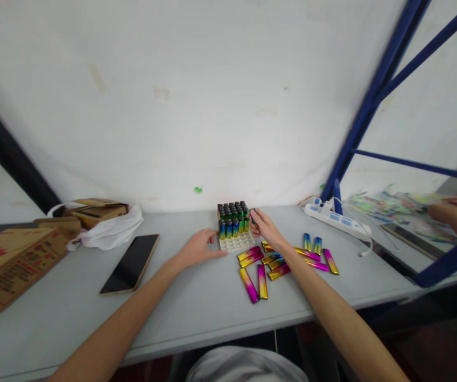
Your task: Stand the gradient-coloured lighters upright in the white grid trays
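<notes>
A white tray [236,243] with rows of holes stands near the wall. Several slim, black-topped lighters [233,211] stand upright in its rear rows, their bodies shiny green, blue and gold. My left hand [199,246] rests at the tray's left side, thumb and fingers apart, holding nothing. At the right side of the tray, my right hand [266,228] is closed in a pinch on a dark-topped lighter, mostly hidden by the fingers. Several shiny sleeves [249,285] in pink, gold and blue lie loose on the table below and right of the tray, some under my right forearm.
On the grey table [196,307] lie a dark-screened phone [130,264], a white plastic bag [112,231] and cardboard boxes [9,265] at left. A power strip [337,218] sits at right beside a blue metal frame [365,114]. Beyond it, another person's hands [451,212] show.
</notes>
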The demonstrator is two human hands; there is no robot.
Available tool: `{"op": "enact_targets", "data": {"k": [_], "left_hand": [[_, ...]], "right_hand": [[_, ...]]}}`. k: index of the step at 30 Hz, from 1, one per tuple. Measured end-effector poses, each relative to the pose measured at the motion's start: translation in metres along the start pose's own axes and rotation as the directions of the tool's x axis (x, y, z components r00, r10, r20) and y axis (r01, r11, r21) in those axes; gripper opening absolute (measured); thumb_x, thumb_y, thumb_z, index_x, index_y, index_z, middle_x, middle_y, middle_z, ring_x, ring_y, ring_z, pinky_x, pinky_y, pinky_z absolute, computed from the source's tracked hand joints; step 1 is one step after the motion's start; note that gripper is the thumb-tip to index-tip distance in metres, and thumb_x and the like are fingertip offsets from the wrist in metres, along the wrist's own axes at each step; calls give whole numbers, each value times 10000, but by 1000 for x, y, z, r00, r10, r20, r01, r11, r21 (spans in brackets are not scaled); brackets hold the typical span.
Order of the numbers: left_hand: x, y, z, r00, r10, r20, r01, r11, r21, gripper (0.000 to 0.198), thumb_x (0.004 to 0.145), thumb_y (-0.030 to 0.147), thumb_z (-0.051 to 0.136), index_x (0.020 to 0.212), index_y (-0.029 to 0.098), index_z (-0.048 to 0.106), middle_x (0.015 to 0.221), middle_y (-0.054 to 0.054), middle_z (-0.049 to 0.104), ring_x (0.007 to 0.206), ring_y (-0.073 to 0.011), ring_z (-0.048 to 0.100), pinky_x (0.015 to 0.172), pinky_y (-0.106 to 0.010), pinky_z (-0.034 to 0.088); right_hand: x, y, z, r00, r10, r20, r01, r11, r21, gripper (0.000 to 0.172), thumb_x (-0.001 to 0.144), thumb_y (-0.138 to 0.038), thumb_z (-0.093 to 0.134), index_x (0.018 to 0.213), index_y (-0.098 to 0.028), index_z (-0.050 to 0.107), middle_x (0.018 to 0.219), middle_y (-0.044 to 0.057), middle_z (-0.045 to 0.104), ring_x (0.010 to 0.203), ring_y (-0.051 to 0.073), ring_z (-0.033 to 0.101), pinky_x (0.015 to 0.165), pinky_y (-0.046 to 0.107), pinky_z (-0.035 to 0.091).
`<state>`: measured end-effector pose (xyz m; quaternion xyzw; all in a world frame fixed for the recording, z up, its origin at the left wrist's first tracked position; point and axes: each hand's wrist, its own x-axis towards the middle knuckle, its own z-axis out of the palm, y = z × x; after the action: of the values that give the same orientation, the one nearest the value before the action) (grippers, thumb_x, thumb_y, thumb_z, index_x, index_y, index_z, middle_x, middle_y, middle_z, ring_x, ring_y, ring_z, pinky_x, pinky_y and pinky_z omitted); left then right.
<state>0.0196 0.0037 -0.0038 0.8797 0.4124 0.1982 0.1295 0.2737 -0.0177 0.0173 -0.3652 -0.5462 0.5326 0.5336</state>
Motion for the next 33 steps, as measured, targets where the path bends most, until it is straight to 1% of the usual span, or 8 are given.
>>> {"op": "enact_targets", "data": {"k": [5,10,17,23,26,29,31,33], "left_hand": [[0,-2,1,1000,7,-12,-7,1000,-9,604,700,736,656,913,172,629,845,-34,622,769,-206,570,707,-307,421],[0,-2,1,999,22,-24,-22,1000,-15,601,697,737,656,900,172,635,837,-36,620,765,-209,565,710,-314,421],[0,0,0,1000,18,-23,-19,999,-35,575,693,726,663,872,181,621,824,-30,613,759,-209,562,699,-312,416],[1,-1,0,1000,7,-8,-7,1000,-17,593,696,728,661,899,172,628,846,-39,620,774,-213,563,710,-314,421],[0,-2,1,1000,13,-10,-13,1000,-4,613,698,746,650,912,172,631,853,-41,623,779,-215,567,719,-313,422],[0,-2,1,1000,19,-9,-19,1000,2,618,705,756,637,914,175,628,859,-44,624,787,-217,569,723,-312,422],[0,-2,1,1000,22,-9,-22,1000,-4,616,708,755,636,917,175,628,856,-45,624,784,-218,568,718,-311,420],[0,-1,1,1000,19,-9,-19,1000,-16,611,704,748,642,912,174,633,844,-44,623,771,-217,566,706,-310,416]], "right_hand": [[3,9,5,990,76,-118,-80,996,-36,637,817,-830,428,617,-228,375,519,-76,215,448,86,172,440,250,135],[-1,9,7,976,121,-181,-148,979,-141,555,886,-706,386,589,-243,312,492,-64,214,431,94,144,422,257,122],[-6,8,9,982,83,-168,-116,974,-195,493,919,-610,362,592,-245,313,482,-53,237,435,104,160,408,258,153],[-2,14,7,988,65,-139,-91,978,-189,584,881,-750,384,603,-237,376,482,-60,249,425,105,196,427,268,162],[-1,12,4,990,-7,-138,-31,962,-271,631,859,-814,350,733,-223,530,519,-53,346,445,122,294,448,274,246],[-4,5,2,986,-138,-99,86,909,-408,594,902,-757,357,957,-220,603,627,-33,477,509,141,426,519,277,371],[-7,-1,1,971,-233,-54,168,827,-536,521,933,-690,395,984,-218,611,741,-1,555,599,151,511,602,278,433],[-11,-5,1,944,-330,-9,242,711,-661,455,938,-632,458,936,-209,625,862,42,597,730,169,565,690,281,459]]}}
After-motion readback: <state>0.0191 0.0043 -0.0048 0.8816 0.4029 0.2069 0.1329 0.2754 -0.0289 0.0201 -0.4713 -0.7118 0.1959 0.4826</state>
